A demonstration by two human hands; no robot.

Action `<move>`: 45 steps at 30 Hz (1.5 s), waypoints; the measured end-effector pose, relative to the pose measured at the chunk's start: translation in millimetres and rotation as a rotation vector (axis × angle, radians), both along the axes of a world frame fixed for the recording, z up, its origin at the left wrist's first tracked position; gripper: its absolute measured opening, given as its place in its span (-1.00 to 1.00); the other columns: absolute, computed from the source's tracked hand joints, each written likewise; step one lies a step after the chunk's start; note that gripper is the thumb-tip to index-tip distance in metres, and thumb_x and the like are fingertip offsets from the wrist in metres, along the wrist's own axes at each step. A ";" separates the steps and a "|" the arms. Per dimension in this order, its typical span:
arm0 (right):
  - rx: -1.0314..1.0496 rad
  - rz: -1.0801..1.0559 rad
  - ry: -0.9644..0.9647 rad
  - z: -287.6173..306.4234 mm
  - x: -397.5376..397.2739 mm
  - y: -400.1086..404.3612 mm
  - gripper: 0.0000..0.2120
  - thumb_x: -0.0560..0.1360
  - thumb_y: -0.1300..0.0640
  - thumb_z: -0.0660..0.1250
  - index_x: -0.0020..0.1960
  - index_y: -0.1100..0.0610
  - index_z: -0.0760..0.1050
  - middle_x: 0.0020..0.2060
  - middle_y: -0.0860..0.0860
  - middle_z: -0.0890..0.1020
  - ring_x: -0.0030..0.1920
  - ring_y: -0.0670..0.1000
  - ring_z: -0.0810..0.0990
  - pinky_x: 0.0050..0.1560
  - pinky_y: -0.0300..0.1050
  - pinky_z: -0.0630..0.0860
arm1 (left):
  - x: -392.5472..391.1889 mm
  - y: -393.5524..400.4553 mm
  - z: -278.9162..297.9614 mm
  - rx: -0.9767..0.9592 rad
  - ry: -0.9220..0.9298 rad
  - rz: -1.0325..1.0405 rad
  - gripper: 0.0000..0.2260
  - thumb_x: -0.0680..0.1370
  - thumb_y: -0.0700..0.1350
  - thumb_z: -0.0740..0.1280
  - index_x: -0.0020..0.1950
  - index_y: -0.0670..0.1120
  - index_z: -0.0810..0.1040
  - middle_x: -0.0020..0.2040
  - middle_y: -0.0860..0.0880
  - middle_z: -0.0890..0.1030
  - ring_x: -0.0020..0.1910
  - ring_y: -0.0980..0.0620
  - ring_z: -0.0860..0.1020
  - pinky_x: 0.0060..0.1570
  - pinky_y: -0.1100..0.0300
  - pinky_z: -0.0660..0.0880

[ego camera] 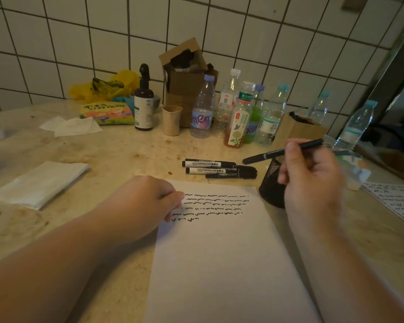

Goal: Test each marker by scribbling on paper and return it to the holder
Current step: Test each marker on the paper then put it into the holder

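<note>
My right hand (310,173) is gripping a marker (282,151) lying crosswise just above the mesh holder (272,183) nr bench's right edge; left hand (159,201), fingers curled, is pinning the paper (219,252).

Black marker (282,151) above mesh holder (272,183), beside scribbled paper (219,252).

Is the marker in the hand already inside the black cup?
Out. The right hand holds the marker sideways above the black mesh cup, with no end inside it.
</note>
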State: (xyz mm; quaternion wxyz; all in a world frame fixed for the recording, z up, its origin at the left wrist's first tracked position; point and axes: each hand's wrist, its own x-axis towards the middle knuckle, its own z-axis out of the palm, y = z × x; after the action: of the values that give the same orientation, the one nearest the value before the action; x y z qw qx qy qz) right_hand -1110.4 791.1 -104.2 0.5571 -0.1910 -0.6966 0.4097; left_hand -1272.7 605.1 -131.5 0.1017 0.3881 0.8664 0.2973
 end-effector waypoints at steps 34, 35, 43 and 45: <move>-0.032 -0.284 -0.104 -1.2 0.7 27.5 -0.74 0.60 -0.02 0.33 0.29 -0.08 0.55 -0.30 -0.08 0.64 -0.42 -0.17 0.58 -0.31 -0.30 0.46 | -6.2 1.4 -10.7 -0.009 0.067 0.000 -0.60 0.61 0.15 0.22 -0.33 0.02 0.63 -0.33 0.18 0.67 -0.44 0.19 0.54 -0.27 0.24 0.50; -0.022 -0.283 -0.094 -1.1 0.5 25.6 -0.75 0.61 -0.01 0.31 0.28 -0.08 0.55 -0.29 -0.09 0.63 -0.42 -0.18 0.58 -0.32 -0.35 0.47 | -6.1 1.5 -10.4 -0.007 0.066 -0.002 -0.60 0.61 0.15 0.22 -0.33 0.02 0.63 -0.33 0.18 0.67 -0.44 0.18 0.54 -0.26 0.24 0.50; 0.189 -0.111 -0.516 1.7 -6.5 -0.2 -0.91 0.58 0.03 0.35 0.06 -0.12 0.60 -0.15 -0.20 0.59 -0.18 -0.22 0.54 -0.21 -0.39 0.35 | -4.2 0.5 -8.9 -0.015 0.048 -0.017 -0.60 0.61 0.14 0.22 -0.31 -0.03 0.63 -0.36 0.07 0.67 -0.36 0.03 0.61 -0.20 0.13 0.57; 0.243 -0.046 -0.807 9.1 -12.8 -4.5 -0.91 0.58 0.02 0.36 0.06 -0.11 0.61 -0.07 -0.23 0.52 -0.09 -0.23 0.49 -0.18 -0.40 0.30 | -4.9 1.8 -9.7 -0.035 0.056 -0.022 -0.60 0.61 0.13 0.21 -0.29 -0.04 0.63 -0.34 0.07 0.68 -0.34 0.08 0.61 -0.19 0.16 0.57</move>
State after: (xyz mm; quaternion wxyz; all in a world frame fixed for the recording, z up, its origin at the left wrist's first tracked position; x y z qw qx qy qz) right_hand -1123.2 786.6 -95.0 0.2670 -0.2847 -0.8977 0.2046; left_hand -1277.6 606.9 -141.2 0.0875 0.4039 0.8696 0.2702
